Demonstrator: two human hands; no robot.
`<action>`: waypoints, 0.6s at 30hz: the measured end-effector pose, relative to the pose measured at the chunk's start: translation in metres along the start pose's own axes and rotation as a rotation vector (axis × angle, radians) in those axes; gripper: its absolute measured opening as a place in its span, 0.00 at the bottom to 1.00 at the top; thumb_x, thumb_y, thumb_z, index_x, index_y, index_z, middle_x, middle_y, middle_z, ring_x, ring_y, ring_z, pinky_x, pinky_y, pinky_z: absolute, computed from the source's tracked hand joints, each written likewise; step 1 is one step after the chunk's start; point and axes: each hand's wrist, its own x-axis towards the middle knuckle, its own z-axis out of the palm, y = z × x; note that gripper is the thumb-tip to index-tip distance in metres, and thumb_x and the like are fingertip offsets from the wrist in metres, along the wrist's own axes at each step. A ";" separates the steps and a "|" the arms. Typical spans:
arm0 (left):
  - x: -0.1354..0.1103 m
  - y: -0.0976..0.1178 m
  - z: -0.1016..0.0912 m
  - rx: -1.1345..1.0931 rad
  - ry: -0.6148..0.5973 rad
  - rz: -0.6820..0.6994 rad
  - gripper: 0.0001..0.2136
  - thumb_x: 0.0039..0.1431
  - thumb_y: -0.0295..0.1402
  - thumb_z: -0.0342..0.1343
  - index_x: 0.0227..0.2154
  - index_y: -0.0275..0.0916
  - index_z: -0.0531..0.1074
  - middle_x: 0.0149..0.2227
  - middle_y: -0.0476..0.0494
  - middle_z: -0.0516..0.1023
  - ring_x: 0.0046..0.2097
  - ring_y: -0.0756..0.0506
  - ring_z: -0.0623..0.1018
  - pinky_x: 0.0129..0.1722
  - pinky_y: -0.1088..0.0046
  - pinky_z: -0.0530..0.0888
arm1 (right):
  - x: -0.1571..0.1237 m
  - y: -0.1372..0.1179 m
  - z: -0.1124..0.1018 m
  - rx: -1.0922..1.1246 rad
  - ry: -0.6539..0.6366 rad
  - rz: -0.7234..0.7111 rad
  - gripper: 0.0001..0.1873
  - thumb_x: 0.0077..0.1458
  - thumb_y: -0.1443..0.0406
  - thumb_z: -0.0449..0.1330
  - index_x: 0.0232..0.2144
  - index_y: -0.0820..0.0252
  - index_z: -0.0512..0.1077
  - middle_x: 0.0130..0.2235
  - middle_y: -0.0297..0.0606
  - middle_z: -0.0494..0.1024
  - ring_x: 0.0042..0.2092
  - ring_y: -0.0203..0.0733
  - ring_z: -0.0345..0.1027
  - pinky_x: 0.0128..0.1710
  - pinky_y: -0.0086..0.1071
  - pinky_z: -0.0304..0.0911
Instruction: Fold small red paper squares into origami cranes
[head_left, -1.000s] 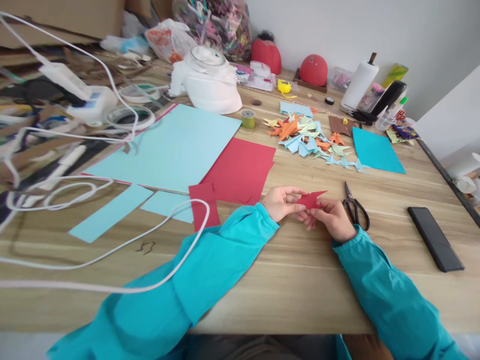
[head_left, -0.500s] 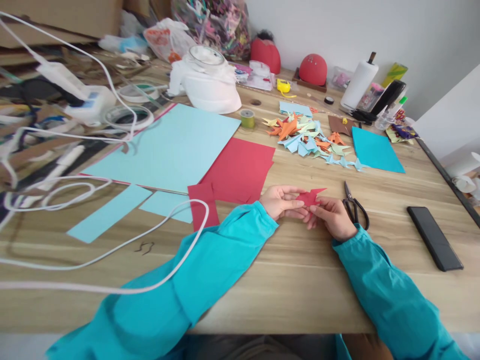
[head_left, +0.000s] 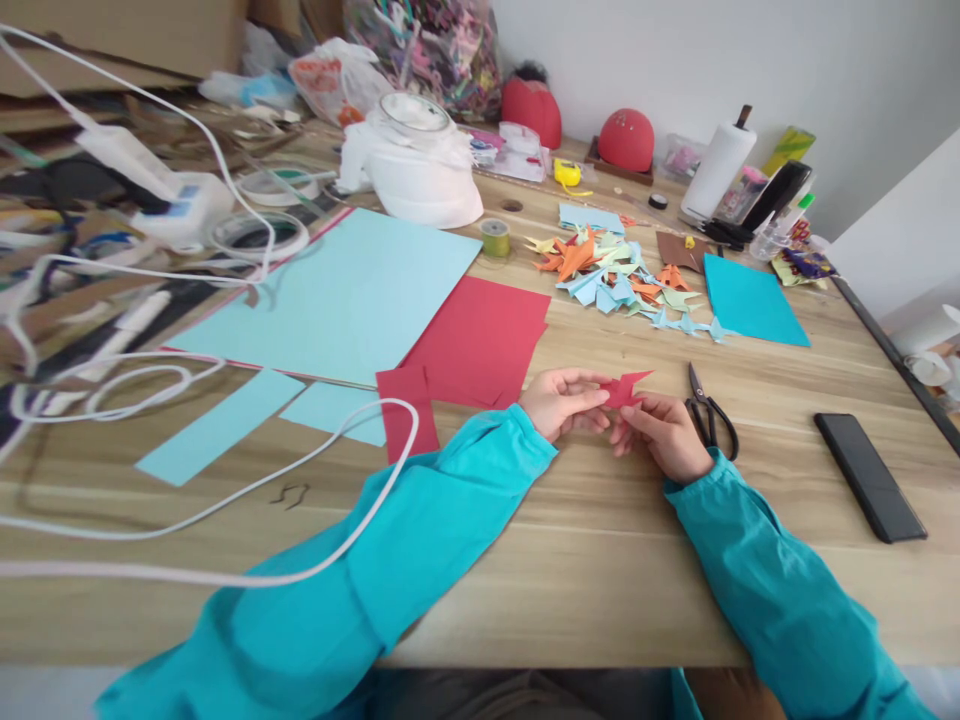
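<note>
A small folded red paper piece (head_left: 624, 390) with pointed tips is held just above the wooden table (head_left: 600, 560) between both hands. My left hand (head_left: 561, 402) pinches its left side with thumb and fingers. My right hand (head_left: 664, 436) grips its right and lower part, fingers closed on it. Both arms wear teal sleeves. Black scissors (head_left: 711, 412) lie just right of my right hand. A stack of red paper sheets (head_left: 480, 338) lies just left of my left hand.
A pile of folded paper cranes (head_left: 616, 272) sits behind the hands, with a teal sheet (head_left: 751, 300) to its right. A large light-blue sheet (head_left: 337, 292) and strips lie left. A black phone (head_left: 868, 476) is at right. White cables (head_left: 225, 500) cross the left side.
The red paper piece has been folded smaller and its tips turned upward a little; both hands stayed in place, fingers shifting on the paper.
</note>
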 end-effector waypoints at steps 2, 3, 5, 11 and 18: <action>0.000 -0.001 0.001 0.020 -0.005 0.011 0.16 0.39 0.26 0.65 0.34 0.30 0.72 0.22 0.44 0.77 0.21 0.50 0.76 0.22 0.75 0.74 | 0.000 0.001 -0.001 0.005 -0.010 0.006 0.11 0.51 0.60 0.60 0.25 0.65 0.72 0.23 0.37 0.77 0.21 0.35 0.70 0.21 0.26 0.62; 0.000 -0.001 0.000 0.036 -0.009 0.020 0.16 0.38 0.26 0.66 0.34 0.30 0.72 0.21 0.44 0.77 0.20 0.50 0.75 0.22 0.75 0.74 | 0.000 0.001 -0.001 0.012 -0.015 0.013 0.11 0.51 0.60 0.60 0.26 0.65 0.72 0.23 0.37 0.77 0.21 0.35 0.70 0.21 0.26 0.62; 0.000 -0.002 0.000 0.065 -0.015 0.038 0.18 0.37 0.27 0.67 0.34 0.30 0.72 0.20 0.44 0.77 0.19 0.50 0.74 0.20 0.77 0.72 | 0.001 0.002 -0.001 0.033 -0.025 0.022 0.11 0.51 0.61 0.59 0.26 0.65 0.72 0.23 0.38 0.77 0.21 0.36 0.70 0.21 0.27 0.62; 0.000 -0.003 -0.001 0.116 0.007 0.044 0.19 0.35 0.29 0.67 0.34 0.30 0.72 0.19 0.46 0.75 0.18 0.51 0.73 0.18 0.78 0.70 | 0.001 0.003 0.001 0.008 -0.045 -0.015 0.15 0.56 0.58 0.54 0.26 0.65 0.72 0.23 0.38 0.76 0.22 0.36 0.70 0.21 0.28 0.62; -0.003 -0.001 0.002 0.232 -0.020 0.089 0.20 0.36 0.30 0.67 0.35 0.28 0.72 0.15 0.48 0.73 0.17 0.51 0.72 0.17 0.77 0.69 | 0.000 0.000 0.005 -0.111 -0.066 -0.053 0.13 0.53 0.58 0.58 0.27 0.64 0.72 0.25 0.38 0.75 0.23 0.34 0.68 0.22 0.29 0.64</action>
